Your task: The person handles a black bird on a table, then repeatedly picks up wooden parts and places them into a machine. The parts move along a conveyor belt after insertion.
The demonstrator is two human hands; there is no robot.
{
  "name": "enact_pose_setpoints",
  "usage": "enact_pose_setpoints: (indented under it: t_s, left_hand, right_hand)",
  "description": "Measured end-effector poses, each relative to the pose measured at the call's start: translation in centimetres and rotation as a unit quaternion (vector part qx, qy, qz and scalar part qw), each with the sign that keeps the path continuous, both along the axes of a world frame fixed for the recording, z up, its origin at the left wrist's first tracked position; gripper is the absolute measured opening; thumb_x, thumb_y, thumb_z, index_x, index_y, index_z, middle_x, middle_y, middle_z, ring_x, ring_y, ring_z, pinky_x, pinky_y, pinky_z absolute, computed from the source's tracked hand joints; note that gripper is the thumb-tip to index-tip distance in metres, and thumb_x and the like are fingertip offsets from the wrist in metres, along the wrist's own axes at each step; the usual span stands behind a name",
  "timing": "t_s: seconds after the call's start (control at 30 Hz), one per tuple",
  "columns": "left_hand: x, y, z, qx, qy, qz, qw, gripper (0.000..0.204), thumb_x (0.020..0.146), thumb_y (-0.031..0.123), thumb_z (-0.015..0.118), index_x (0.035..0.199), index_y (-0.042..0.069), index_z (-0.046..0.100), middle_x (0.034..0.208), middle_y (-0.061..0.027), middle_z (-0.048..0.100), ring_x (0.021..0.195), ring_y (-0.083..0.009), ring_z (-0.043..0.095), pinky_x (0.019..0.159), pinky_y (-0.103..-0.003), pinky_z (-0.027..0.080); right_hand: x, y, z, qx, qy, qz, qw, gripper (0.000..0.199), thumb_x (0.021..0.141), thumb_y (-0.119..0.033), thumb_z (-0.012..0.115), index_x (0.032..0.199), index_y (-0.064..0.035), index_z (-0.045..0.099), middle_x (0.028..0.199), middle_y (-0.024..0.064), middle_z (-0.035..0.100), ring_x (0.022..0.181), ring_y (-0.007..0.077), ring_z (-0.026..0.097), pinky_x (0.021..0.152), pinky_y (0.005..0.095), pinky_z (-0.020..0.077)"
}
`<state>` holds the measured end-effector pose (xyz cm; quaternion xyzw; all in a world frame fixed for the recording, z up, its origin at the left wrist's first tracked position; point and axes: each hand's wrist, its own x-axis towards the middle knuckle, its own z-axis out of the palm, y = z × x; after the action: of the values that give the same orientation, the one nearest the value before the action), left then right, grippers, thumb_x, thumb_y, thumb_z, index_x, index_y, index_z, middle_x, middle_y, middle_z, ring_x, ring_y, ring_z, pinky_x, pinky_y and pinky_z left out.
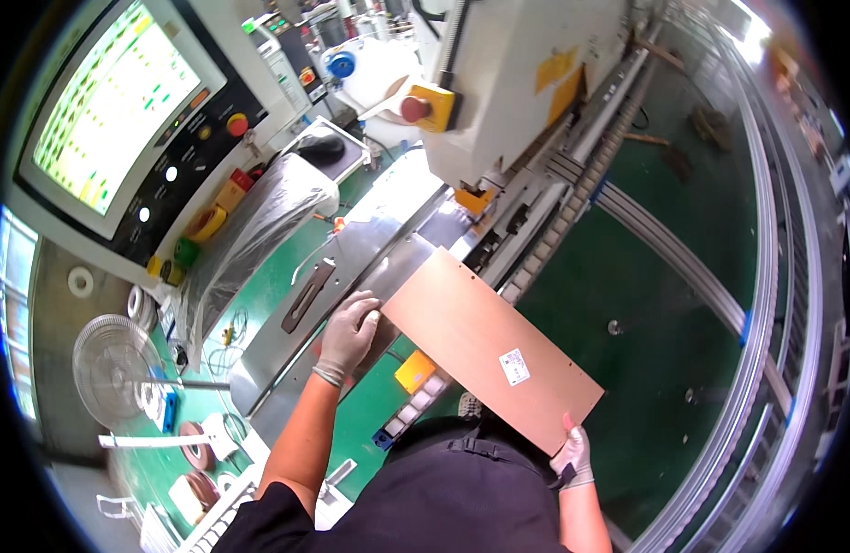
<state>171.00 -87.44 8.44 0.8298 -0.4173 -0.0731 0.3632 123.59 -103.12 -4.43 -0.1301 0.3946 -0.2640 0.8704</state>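
Note:
A long brown wooden panel (485, 346) with a small white label lies slanted across the metal feed table (370, 249) of a large machine, its far end pointing into the machine. My left hand (347, 334), in a grey glove, presses on the panel's near left edge where it meets the table. My right hand (572, 453), also gloved, grips the panel's near corner from below.
A control panel with a lit screen (112, 101) and a red button stands at the upper left. The machine's cream housing (508, 83) carries a red mushroom button. Rolls of tape (196, 447) and a fan (116, 364) sit at the lower left. Green floor (665, 323) and curved rails lie right.

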Motion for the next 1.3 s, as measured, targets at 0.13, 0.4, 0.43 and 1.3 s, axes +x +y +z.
enact_pose_setpoints:
  t_s: [0.13,0.4,0.43,1.3]
  left_hand:
    - [0.4,1.8,-3.5,0.080,-0.093,0.071,0.990,0.045,0.094,0.029,0.065,0.132,0.004,0.064,0.143,-0.0172,0.059,0.136,-0.0371,0.052,0.115,-0.047,0.040]
    - [-0.1,0.9,-4.0,0.165,-0.157,0.090,0.970,0.058,0.092,0.042,0.066,0.138,0.006,0.060,0.149,-0.0158,0.052,0.140,-0.0380,0.046,0.118,-0.051,0.034]
    - [0.0,0.9,-3.9,0.166,-0.161,0.089,0.969,0.058,0.092,0.041,0.066,0.138,0.006,0.060,0.148,-0.0159,0.053,0.140,-0.0383,0.046,0.118,-0.051,0.034]
    - [0.7,0.6,-2.0,0.161,-0.126,0.101,0.974,0.058,0.086,0.041,0.072,0.133,0.010,0.061,0.142,-0.0120,0.054,0.134,-0.0331,0.050,0.111,-0.050,0.039]
  right_hand:
    - [3.7,-0.9,2.9,-0.040,0.034,0.018,0.998,0.057,0.100,-0.031,0.070,0.146,-0.0041,0.050,0.139,0.0133,0.063,0.126,0.0294,0.064,0.107,0.0460,0.0536]
    - [10.8,-2.9,4.7,-0.075,0.083,0.001,0.994,0.050,0.103,-0.030,0.063,0.144,-0.0041,0.052,0.136,0.0105,0.064,0.124,0.0269,0.065,0.106,0.0429,0.0529]
    - [10.8,-3.3,3.5,-0.063,0.084,-0.016,0.994,0.050,0.103,-0.031,0.063,0.144,-0.0046,0.052,0.136,0.0104,0.065,0.124,0.0275,0.065,0.106,0.0434,0.0528]
    - [15.2,-31.9,3.9,-0.110,0.103,-0.008,0.989,0.051,0.103,-0.041,0.058,0.145,-0.0109,0.053,0.135,0.0090,0.066,0.116,0.0303,0.069,0.090,0.0417,0.0580]
